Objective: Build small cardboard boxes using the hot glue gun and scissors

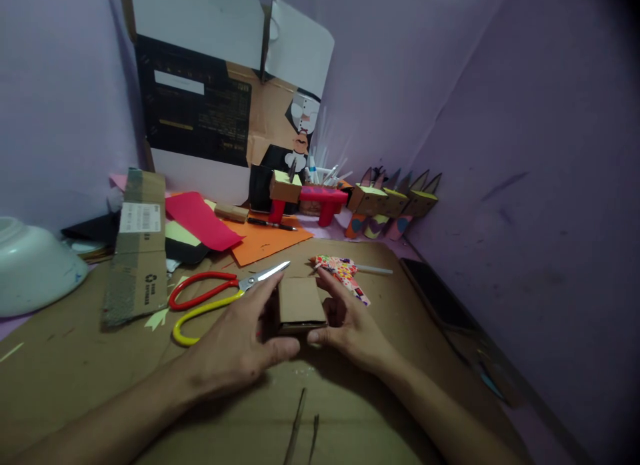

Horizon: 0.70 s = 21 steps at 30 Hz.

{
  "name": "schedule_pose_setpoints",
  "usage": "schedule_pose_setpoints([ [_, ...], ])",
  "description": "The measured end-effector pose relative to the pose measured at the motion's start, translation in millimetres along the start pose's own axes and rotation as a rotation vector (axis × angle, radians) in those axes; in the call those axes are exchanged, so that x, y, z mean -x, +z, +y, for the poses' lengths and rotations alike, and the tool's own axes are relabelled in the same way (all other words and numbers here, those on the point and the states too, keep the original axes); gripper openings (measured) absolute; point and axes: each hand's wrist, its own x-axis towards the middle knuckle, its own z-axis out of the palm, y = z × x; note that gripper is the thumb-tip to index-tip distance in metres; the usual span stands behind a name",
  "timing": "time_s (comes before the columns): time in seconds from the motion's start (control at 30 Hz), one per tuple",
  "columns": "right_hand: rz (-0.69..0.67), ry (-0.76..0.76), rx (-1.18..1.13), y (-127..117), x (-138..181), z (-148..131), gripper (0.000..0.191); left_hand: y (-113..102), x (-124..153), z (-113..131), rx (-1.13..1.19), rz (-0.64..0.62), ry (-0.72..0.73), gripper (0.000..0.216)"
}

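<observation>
A small brown cardboard box (299,303) rests on the cardboard work surface (75,365) in front of me. My left hand (240,341) grips its left side, thumb curled along the near edge. My right hand (347,321) holds its right side, one finger reaching along the far edge and the thumb at the near corner. Red-and-yellow scissors (215,295) lie just left of my left hand, blades pointing right. A patterned paper piece (343,271) lies just beyond my right hand.
A cardboard strip with a label (137,245) lies at the left, a white bowl (25,265) farther left. Red and orange paper sheets (235,231), a red stand (320,201) and several small cardboard figures (393,201) crowd the back. A dark phone (435,291) lies at the right.
</observation>
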Motion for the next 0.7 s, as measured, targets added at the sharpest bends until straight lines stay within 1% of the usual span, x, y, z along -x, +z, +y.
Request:
schedule_pose_setpoints([
  [0.07,-0.002,0.008,-0.004,0.1,0.0,0.5,0.102,2.8,0.1,-2.5,-0.019,0.018,0.002,0.083],
  [0.2,-0.001,0.047,-0.003,-0.5,0.1,1.1,0.102,7.3,-2.2,-5.8,-0.056,0.088,0.002,0.076],
  [0.37,-0.006,0.064,-0.045,-0.4,0.0,2.8,0.104,5.2,-2.7,1.2,-0.163,0.140,-0.009,0.072],
  [0.43,-0.004,0.057,-0.055,-0.2,0.3,4.2,0.101,5.1,-2.7,2.0,-0.116,0.133,-0.023,0.071],
  [0.6,-0.004,0.038,-0.062,0.6,1.3,4.5,0.097,9.1,-3.9,-4.2,0.157,0.106,-0.049,0.071],
  [0.7,0.006,0.045,-0.052,1.2,1.6,1.8,0.096,11.2,-4.6,-6.2,0.280,0.093,-0.074,0.073],
])
